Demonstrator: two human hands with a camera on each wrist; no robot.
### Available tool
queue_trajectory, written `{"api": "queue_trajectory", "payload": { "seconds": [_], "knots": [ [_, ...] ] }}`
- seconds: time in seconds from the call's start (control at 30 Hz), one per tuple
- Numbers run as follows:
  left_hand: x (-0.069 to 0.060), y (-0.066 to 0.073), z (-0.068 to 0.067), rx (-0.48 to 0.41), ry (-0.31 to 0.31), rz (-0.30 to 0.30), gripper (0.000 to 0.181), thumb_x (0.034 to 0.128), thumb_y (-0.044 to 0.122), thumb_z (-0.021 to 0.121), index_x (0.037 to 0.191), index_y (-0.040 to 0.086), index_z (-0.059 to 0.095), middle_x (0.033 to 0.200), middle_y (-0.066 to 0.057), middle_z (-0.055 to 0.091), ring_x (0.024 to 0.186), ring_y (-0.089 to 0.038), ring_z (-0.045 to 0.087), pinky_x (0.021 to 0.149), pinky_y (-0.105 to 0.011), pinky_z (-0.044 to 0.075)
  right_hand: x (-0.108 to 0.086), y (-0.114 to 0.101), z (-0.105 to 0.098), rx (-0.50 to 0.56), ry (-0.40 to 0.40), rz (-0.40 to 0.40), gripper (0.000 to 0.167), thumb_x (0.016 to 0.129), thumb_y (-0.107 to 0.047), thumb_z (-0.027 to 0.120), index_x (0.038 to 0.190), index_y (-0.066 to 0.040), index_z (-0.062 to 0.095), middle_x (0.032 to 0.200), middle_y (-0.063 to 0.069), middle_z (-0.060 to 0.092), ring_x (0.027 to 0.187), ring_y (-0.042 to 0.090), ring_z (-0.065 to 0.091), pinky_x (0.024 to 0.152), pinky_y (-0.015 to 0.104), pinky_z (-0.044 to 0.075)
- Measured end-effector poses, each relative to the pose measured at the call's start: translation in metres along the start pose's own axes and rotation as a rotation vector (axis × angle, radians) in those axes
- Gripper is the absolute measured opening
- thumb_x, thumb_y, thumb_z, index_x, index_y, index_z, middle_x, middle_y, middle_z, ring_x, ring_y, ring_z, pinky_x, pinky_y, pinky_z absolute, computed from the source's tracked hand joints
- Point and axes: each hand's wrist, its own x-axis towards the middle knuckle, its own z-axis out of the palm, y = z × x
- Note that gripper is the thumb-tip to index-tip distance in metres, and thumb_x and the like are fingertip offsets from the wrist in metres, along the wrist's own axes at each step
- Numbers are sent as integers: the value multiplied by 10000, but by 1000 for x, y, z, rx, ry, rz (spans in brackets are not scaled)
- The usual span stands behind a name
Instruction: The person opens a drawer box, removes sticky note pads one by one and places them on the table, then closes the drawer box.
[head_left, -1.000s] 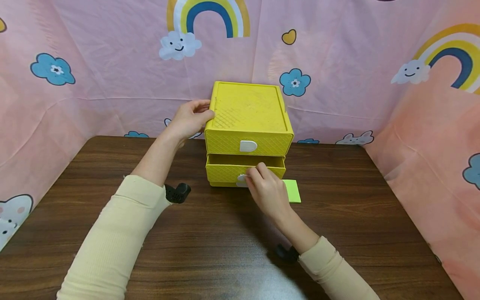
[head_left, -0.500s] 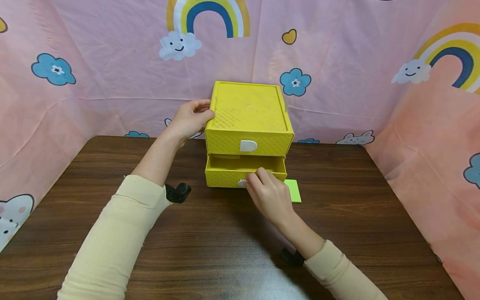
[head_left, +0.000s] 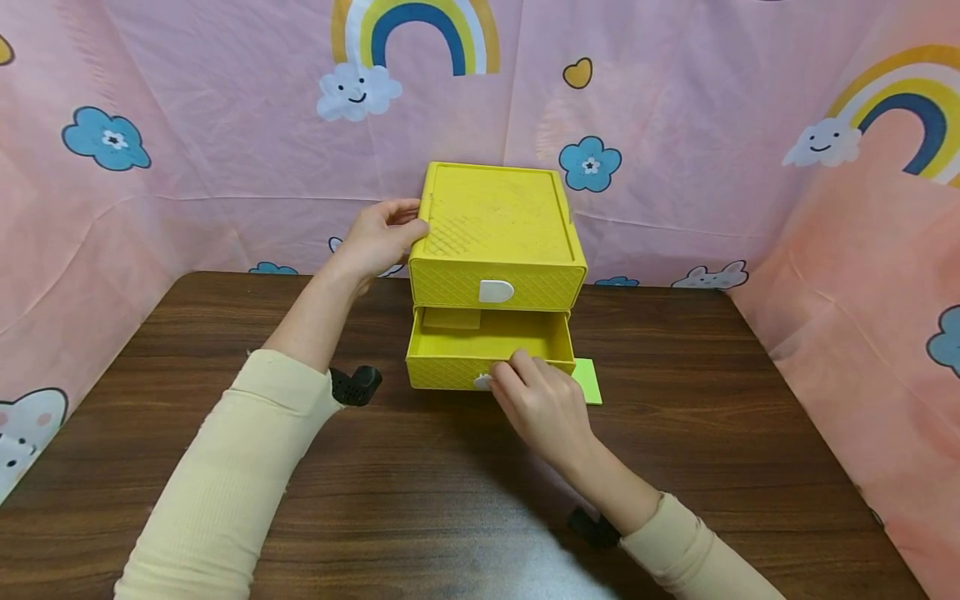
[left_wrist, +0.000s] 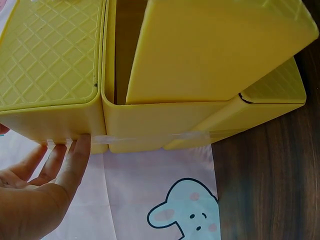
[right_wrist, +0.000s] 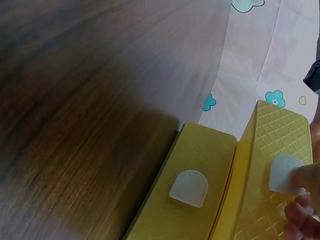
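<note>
A yellow cabinet stands upright with its top drawer closed and the drawer below pulled out. My left hand rests at the cabinet's upper left edge, thumb on top; in the left wrist view the extended fingers of this hand press the side wall. My right hand pinches the white handle of the pulled-out drawer. Seen by the right wrist camera, thumb and fingers hold that handle, beside a closed lower drawer with its own white handle. A flat yellowish piece lies at the drawer's back left.
A light green square lies on the dark wooden table, just right of the drawer front. Pink patterned cloth hangs behind the cabinet and along both sides of the table.
The drawer has slid farther out toward me with my right hand on its handle, and the flat piece inside has come into view. My left hand has stayed in place.
</note>
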Motion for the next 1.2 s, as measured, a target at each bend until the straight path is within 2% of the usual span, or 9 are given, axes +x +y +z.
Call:
{"api": "queue_trajectory", "payload": {
  "seconds": [0.2,0.4,0.63,0.9,1.2],
  "knots": [
    [1,0,0,-4,3,-2,544,906,202,486,1428,132,350,1385,-52,432,1127,-155,475,701,-198,468,-2,-4,-7,-1,-20,-26,86,874,-177,612,836,-102,594,689,-1,464,483,126,388,394,216,282],
    [1,-1,-1,-2,-1,14,537,907,188,486,1423,117,357,1375,-66,442,1101,-165,484,697,-199,465,-5,-6,-11,28,5,-53,127,917,-169,524,835,-99,590,685,-2,459,473,122,380,390,209,256],
    [1,0,1,-16,6,16,533,902,169,485,1417,100,365,1368,-75,446,1098,-162,475,671,-179,463,-7,-10,-17,43,17,-74,126,904,-173,553,807,-98,585,672,-5,446,468,110,358,394,193,243],
    [1,-1,1,-28,2,13,531,901,161,485,1415,99,368,1366,-76,447,1088,-163,480,662,-175,467,1,-19,-32,20,83,-133,243,948,-122,447,736,-76,555,629,-8,414,464,78,274,404,157,211],
    [1,-1,1,-25,-1,9,531,905,179,488,1418,110,366,1367,-65,445,1099,-157,475,681,-185,466,1,-23,-43,29,76,-153,250,954,-123,443,735,-72,552,621,-10,408,469,76,270,406,149,214]
  ]
}}
